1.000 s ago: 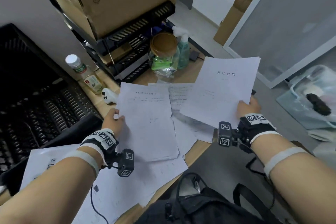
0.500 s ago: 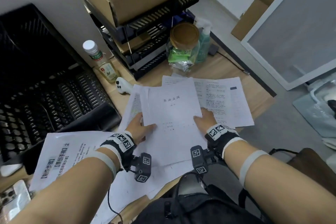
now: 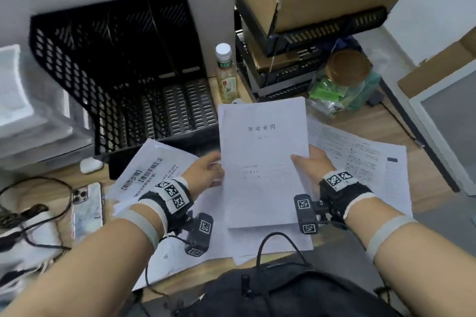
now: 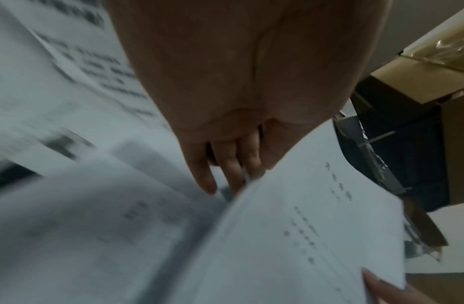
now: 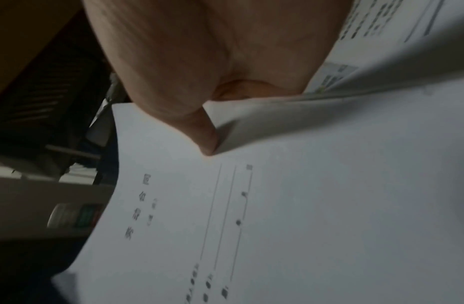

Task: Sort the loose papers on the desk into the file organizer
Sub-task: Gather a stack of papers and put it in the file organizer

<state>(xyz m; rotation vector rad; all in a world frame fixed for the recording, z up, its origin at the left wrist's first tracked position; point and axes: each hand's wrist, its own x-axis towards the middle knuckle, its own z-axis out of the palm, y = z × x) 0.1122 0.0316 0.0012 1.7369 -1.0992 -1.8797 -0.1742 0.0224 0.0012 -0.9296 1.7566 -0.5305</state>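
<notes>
A thin stack of papers (image 3: 262,162) (a title line of 4 printed characters on its top sheet) is held above the desk (image 3: 401,123) by both hands. Its left edge is gripped by the left hand (image 3: 206,171), whose fingers (image 4: 233,164) are seen tucked under the sheets in the left wrist view. Its right edge is pinched by the right hand (image 3: 307,166), with the thumb (image 5: 202,135) pressed on the top sheet. More loose sheets (image 3: 360,162) are spread flat on the desk beneath and to both sides. The black mesh file organizer (image 3: 123,72) is stood at the back left, near the held stack. A bottle (image 3: 226,74) is placed just right of the organizer, and a phone (image 3: 87,210) is laid at the left.
</notes>
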